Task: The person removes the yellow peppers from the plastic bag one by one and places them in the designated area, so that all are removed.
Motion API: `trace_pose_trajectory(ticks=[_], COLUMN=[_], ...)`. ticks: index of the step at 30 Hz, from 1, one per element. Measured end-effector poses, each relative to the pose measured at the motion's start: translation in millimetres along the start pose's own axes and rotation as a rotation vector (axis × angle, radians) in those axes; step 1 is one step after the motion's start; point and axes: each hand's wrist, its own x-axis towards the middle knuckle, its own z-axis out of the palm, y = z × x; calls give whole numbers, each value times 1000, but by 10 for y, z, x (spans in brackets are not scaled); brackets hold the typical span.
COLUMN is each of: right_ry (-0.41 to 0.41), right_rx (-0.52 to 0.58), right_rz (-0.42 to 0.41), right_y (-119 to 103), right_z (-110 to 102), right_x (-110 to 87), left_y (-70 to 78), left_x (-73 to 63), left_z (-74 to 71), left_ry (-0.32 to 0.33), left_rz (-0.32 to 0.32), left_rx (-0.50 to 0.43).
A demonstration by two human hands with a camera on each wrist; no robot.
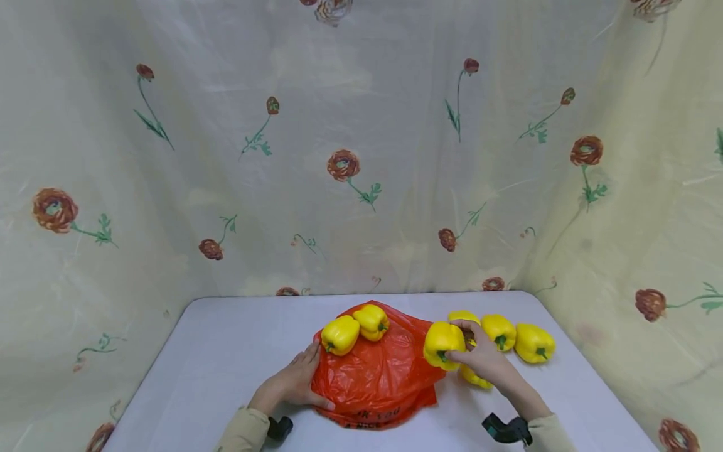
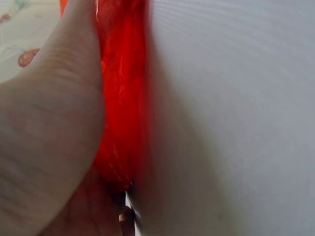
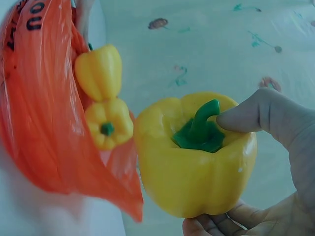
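Observation:
My right hand grips a yellow bell pepper by the right edge of a red plastic bag. In the right wrist view the thumb lies by the green stem of this pepper, and fingers curl under it. Two more yellow bell peppers, one at the left and one beside it, rest on the upper left of the bag. My left hand lies against the bag's left side with fingers extended and thumb spread along its front. Close up in the left wrist view, the red plastic meets the palm side.
Several yellow bell peppers, among them one at the far right and one next to it, stand on the white table behind and below my right hand. A flower-patterned curtain rises behind the table and along both sides.

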Motion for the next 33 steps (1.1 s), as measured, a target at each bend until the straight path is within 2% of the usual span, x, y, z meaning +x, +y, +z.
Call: trace_pose_trajectory(ticks=[6,15,26,33], right_ry=[4,40,72,83], right_rx=[-7,16,-25,-48], right_rz=[36,37,83,145], right_y=[137,311,542,686], right_z=[-190,-470,-781,-919], right_x=[-41,-127,-194,-200], left_y=[0,2,11,-5], left_x=[-2,-21,-25,-14], left_z=[-3,-10,-24,-2], left_ry=[-2,0,0,-2], left_rz=[-7,6,17,15], left_rx=[12,14,23,15])
